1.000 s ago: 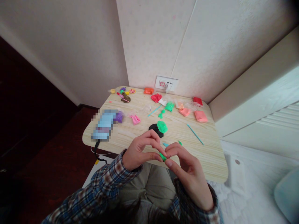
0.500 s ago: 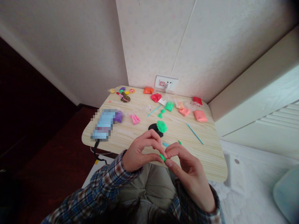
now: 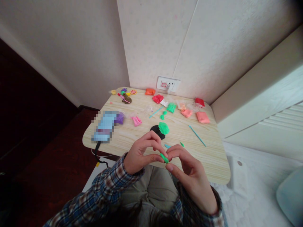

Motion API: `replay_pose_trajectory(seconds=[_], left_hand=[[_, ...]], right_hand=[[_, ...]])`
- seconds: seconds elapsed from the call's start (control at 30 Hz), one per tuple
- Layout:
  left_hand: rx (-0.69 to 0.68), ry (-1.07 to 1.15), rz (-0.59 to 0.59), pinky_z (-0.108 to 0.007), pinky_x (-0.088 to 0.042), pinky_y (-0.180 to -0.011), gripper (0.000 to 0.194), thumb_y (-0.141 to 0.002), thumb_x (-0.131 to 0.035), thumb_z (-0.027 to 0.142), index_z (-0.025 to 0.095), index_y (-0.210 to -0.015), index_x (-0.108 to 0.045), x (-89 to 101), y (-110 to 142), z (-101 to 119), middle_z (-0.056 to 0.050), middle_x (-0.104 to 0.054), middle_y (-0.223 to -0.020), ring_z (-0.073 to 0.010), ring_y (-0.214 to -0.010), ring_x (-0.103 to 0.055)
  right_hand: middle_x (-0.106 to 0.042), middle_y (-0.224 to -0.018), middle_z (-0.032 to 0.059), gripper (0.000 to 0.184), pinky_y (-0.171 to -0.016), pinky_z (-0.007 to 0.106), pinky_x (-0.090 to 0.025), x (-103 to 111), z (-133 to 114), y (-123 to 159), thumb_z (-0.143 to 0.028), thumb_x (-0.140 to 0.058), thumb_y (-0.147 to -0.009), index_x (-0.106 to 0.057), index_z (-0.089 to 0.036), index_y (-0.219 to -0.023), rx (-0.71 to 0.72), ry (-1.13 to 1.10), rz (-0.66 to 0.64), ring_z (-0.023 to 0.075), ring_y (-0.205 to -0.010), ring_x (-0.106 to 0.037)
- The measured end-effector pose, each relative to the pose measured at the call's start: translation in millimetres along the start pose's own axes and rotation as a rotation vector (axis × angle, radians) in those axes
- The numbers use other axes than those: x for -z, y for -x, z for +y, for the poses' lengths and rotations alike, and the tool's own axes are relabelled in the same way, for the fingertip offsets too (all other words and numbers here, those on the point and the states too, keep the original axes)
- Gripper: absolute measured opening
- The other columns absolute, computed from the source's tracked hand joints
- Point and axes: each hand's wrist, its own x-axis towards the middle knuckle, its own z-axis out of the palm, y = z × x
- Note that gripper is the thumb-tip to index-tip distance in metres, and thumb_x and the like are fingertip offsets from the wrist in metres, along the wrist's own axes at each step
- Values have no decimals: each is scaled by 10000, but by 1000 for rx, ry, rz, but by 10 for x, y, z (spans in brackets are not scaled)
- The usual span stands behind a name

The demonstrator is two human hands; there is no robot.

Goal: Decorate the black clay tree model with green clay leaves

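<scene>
A small elongated piece of green modelling clay point(image 3: 164, 158) is pinched between the fingertips of both hands, above the table's front edge. My left hand point(image 3: 144, 151) grips it from the left with thumb and fingers. From the right, the thumb and forefinger of my right hand point(image 3: 187, 164) close on its lower end. Just beyond my hands lies a black round piece point(image 3: 156, 130) with a flat, ruffled green clay shape point(image 3: 163, 128) on its right part. A blue tool point(image 3: 167, 146) shows partly behind my fingers, and a little green clay leaf point(image 3: 182, 144) lies to its right.
On the wooden table point(image 3: 213, 160) are several clay packets, among them a green packet point(image 3: 171, 107) and a salmon packet point(image 3: 203, 117). A phone point(image 3: 105, 126) lies at the left, a blue stick point(image 3: 197, 136) at the right. The wall socket point(image 3: 168, 84) is behind the table.
The green clay has turned slightly between my fingertips and more of it shows. My right thumb has shifted a little down and left. The things on the table have stayed put.
</scene>
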Motion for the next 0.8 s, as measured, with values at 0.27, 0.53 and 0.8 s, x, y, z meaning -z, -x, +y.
replay_pose_trajectory(seconds=[0.27, 0.53, 0.8], left_hand=[[-13, 2, 79, -260, -380, -684, 158, -744, -703, 336, 180, -767, -690, -23, 30, -62, -12, -472, -796, -127, -748, -447], [9, 30, 93, -265, -379, -705, 132, -753, -699, 309, 183, -788, -680, -26, 52, -92, -13, -457, -811, -127, -746, -436], [40, -7, 95, -273, -380, -706, 167, -764, -681, 331, 167, -782, -656, 9, 87, -110, -23, -461, -815, -139, -760, -445]], right_hand=[[-565, -883, -5, 58, -752, 272, -424, -54, -25, 25, -219, -626, -815, -596, -246, -856, 130, 284, 163, 137, -868, -533], [-574, -876, 10, 78, -732, 312, -431, -83, -37, 26, -202, -622, -817, -603, -238, -883, 221, 454, 215, 161, -851, -533], [-579, -876, 14, 92, -739, 317, -426, -129, 23, 9, -164, -605, -820, -596, -231, -882, 253, 522, 202, 166, -863, -530]])
